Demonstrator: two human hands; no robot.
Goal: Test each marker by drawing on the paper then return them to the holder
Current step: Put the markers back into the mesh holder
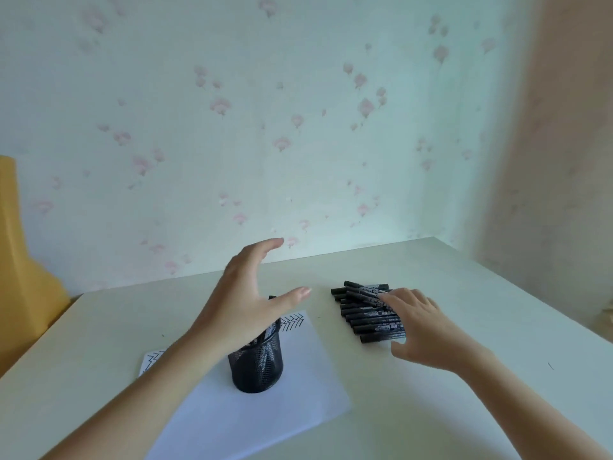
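A: Black mesh holder (257, 363) upright on white paper (292, 386), one of each. Count on markers?

B: Loose pile of markers (365, 313) on cream table (464, 327), right of paper, apart from it. Roughly ten or eleven visible, lying side by side, a couple stacked crosswise on top. Exact count blocked: right hand (419, 322) covers near ends of pile.

A: Any inside holder?

B: At least two or three, seen through mesh as pale label print. One cap poking above rim behind left hand (247, 293). Number not resolvable.

A: Hands?

B: Two. Left hovering over holder, fingers straight, thumb spread wide from them, gripping nothing. Right resting on pile, fingertips on top markers, thumb out to the side near table. Cannot tell whether pinching one or just touching.

A: Marks on paper?

B: Two patches of black zigzag strokes: one (293, 322) at far corner, just behind holder; one (152, 358) at left corner, partly cut off by left forearm. Near edge of paper runs out of frame.

A: Rest?

B: Floral wallpaper (265, 127) behind. Yellow object (23, 260) at left edge, cropped, unidentifiable. Label text on markers blurred, unreadable.
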